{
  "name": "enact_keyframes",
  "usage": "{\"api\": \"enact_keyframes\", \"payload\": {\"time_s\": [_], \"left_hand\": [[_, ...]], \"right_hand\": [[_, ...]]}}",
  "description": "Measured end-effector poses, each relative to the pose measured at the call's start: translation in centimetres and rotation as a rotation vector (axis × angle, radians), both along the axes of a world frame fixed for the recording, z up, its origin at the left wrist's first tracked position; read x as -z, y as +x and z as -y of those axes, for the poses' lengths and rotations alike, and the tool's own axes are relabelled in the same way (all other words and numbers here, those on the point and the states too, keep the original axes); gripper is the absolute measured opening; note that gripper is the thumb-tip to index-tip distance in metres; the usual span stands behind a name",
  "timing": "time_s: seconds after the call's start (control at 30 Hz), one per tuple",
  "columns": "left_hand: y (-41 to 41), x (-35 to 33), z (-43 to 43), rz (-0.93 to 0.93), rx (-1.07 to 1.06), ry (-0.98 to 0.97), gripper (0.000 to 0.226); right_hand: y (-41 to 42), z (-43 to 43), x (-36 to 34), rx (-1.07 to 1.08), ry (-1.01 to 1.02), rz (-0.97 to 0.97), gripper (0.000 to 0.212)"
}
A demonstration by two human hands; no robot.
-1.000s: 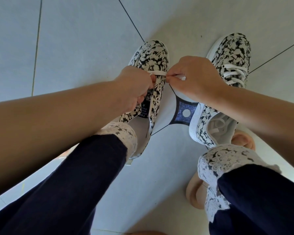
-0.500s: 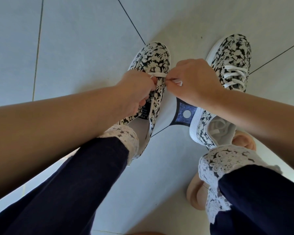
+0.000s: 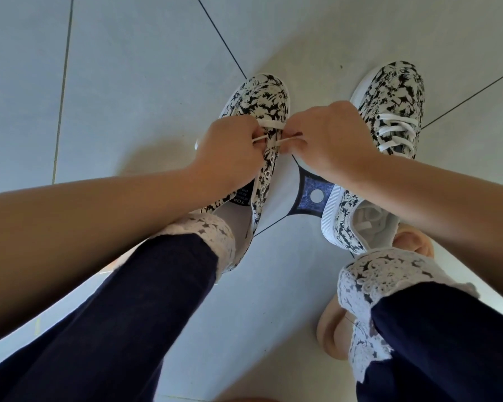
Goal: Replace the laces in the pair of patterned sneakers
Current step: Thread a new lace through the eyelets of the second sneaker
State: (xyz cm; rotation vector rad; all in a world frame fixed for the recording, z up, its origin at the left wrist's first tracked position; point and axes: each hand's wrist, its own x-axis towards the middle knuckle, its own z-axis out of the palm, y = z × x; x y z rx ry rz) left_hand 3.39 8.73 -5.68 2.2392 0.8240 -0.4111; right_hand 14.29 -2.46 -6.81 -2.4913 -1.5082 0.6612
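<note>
The left hand and right hand are each pinching an end of the white lace over the centre sneaker. I think uneven pulling could be leaving one end too short. The laced sneaker is lying at upper right.

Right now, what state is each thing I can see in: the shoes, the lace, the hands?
Left sneaker: lace through the toe-end eyelets only; the rest empty.
Right sneaker: laced in several rows, no foot inside.
White lace: held between both hands.
Left hand: pinches one lace end.
Right hand: pinches the other end.
</note>
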Motion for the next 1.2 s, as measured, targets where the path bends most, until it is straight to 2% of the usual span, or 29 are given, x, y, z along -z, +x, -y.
{"api": "enact_keyframes", "payload": {"time_s": [0.1, 0.2, 0.27, 0.4, 0.5, 0.6, 0.67, 0.7, 0.77, 0.87, 0.93, 1.0, 1.13, 1.2], "left_hand": [[-0.9, -1.0, -1.0, 0.046, -0.031, 0.003, 0.015], [-1.4, -2.6, -1.9, 0.178, -0.144, -0.042, 0.011], [-1.3, -3.6, -2.0, 0.26, -0.323, -0.317, 0.016], [-1.1, -6.3, -2.8, 0.269, -0.662, -1.063, 0.02], [-1.2, -8.5, -3.5, 0.272, -0.565, -1.31, 0.003], [-1.2, -10.6, -4.1, 0.364, -0.365, -1.383, 0.003], [-1.2, -11.4, -4.4, 0.403, -0.306, -1.409, 0.003], [-1.3, -11.6, -4.3, 0.406, -0.312, -1.386, 0.003], [-1.4, -10.9, -4.1, 0.375, -0.405, -1.283, 0.004], [-2.2, -8.9, -3.9, 0.35, -0.534, -1.142, 0.02], [-2.4, -8.1, -4.1, 0.361, -0.613, -1.127, 0.026], [-2.4, -8.1, -4.5, 0.39, -0.626, -1.147, 0.036], [-2.2, -9.2, -5.0, 0.477, -0.615, -1.104, 0.031], [-2.1, -10.1, -5.0, 0.496, -0.632, -1.116, 0.038]], "right_hand": [[0.5, 0.8, -0.3, 0.037, -0.018, 0.006, 0.022], [0.7, 1.4, -0.8, 0.115, -0.008, -0.05, 0.017], [0.6, 1.5, -1.0, 0.171, 0.021, -0.107, 0.017], [-0.1, 1.7, -1.7, 0.189, 0.068, -0.13, 0.021], [-1.1, 1.7, -2.8, 0.212, 0.134, -0.261, 0.027], [-2.3, 0.9, -4.5, 0.169, 0.135, -0.415, 0.038], [-3.4, 0.2, -5.3, 0.074, 0.108, -0.405, 0.026], [-3.8, -0.1, -5.7, 0.043, 0.091, -0.375, 0.016], [-4.2, -0.3, -6.2, 0.114, 0.106, -0.4, 0.012], [-3.9, -1.1, -8.5, 0.375, 0.319, -0.654, 0.017], [-3.4, -2.0, -10.4, 0.424, 0.473, -0.777, 0.016], [-3.2, -2.8, -11.8, 0.4, 0.526, -0.863, 0.013], [-3.7, -3.5, -11.4, 0.374, 0.432, -0.929, 0.008], [-3.8, -3.1, -9.4, 0.341, 0.301, -0.753, 0.014]]}}
